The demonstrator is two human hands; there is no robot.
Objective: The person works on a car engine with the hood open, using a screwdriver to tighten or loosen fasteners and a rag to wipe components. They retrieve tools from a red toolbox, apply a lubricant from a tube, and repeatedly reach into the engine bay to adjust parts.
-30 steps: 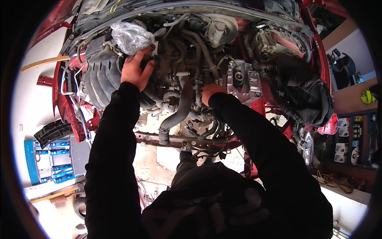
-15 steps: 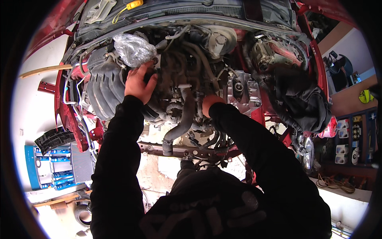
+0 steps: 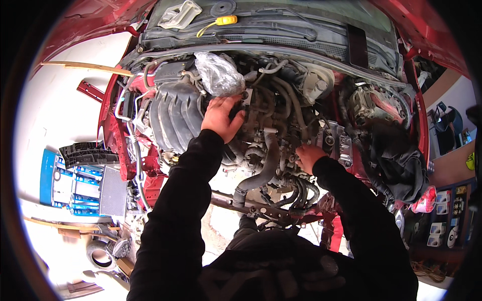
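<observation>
My left hand (image 3: 222, 119) lies over the engine, beside the ribbed black intake manifold (image 3: 173, 116) and just below a clear plastic bag (image 3: 219, 74). Its thumb stands apart from the fingers, whose tips are partly hidden against dark parts. To the right, my right hand (image 3: 309, 156) reaches in among hoses and fittings at the front of the engine bay. Its fingers are bent together, and anything between them is too small to make out. A thick black radiator hose (image 3: 268, 163) curves down between the two hands.
Yellow tool (image 3: 226, 20) and dark flat panel (image 3: 357, 45) lie on the cowl under the windshield. Black cloth (image 3: 396, 155) drapes over the right fender. A front crossmember (image 3: 226, 199) spans before me. At left stand a radiator (image 3: 113, 190) and blue shelf (image 3: 47, 175).
The whole view has shifted, so the car sits further right and lower. My right hand has come out from deeper among the hoses, its fingers now showing. My left hand stays by the bag.
</observation>
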